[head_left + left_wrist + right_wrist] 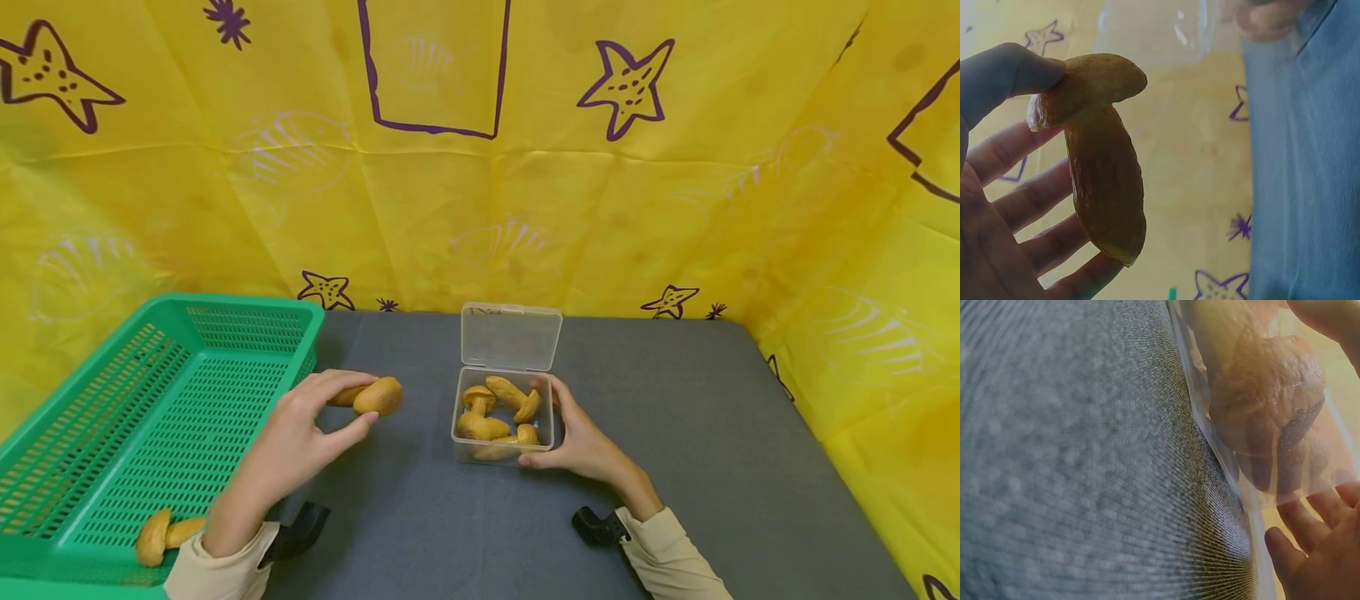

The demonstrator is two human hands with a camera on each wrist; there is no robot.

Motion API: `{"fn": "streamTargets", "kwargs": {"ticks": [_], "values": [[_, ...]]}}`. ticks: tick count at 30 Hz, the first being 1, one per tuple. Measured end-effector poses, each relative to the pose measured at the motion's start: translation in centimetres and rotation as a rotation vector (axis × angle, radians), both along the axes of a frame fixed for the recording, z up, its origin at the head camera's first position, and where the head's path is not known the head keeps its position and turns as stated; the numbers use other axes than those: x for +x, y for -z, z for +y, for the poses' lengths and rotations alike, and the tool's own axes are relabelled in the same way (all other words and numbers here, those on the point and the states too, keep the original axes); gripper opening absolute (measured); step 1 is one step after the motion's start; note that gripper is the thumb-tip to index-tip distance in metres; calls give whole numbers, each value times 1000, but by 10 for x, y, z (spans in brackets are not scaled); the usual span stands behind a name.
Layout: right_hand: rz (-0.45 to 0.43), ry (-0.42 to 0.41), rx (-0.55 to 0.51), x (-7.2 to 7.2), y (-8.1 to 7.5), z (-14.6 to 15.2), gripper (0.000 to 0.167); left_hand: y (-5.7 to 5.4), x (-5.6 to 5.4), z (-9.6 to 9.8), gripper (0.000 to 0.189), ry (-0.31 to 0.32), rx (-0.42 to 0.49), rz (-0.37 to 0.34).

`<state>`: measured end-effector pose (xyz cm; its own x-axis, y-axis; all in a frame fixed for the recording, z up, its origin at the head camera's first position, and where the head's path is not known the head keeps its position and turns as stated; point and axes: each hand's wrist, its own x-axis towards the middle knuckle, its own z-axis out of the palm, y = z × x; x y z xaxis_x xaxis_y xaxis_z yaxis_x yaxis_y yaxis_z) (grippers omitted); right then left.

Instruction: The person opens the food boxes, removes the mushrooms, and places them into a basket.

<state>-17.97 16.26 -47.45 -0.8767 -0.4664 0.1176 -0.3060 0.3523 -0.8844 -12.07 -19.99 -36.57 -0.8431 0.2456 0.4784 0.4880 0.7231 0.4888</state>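
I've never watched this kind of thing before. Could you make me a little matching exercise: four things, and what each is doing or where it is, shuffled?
1. Left hand
2. Right hand
3. Green basket
4. Box lid

A. Open, at the box's far side
B. Pinching one mushroom
C. At the left, with a smaller-looking view of one loose mushroom inside
D. Gripping the clear box

Pairs: 1-B, 2-D, 3-C, 4-A
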Motion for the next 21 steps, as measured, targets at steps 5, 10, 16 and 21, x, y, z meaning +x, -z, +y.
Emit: {"fn": "streamTargets", "kwargs": {"ticks": [5,10,16,21], "values": [[3,4,4,0,0,0,108,-7,7,-16,38,-60,-3,22],[0,4,3,0,1,0,108,-12,15,-25,39,-109,-11,31],[-4,1,-1,0,2,0,108,-12,24,-30,37,-151,-37,28],[-2,0,-6,-1,2,0,108,-7,33,-34,37,-184,-37,3]]}}
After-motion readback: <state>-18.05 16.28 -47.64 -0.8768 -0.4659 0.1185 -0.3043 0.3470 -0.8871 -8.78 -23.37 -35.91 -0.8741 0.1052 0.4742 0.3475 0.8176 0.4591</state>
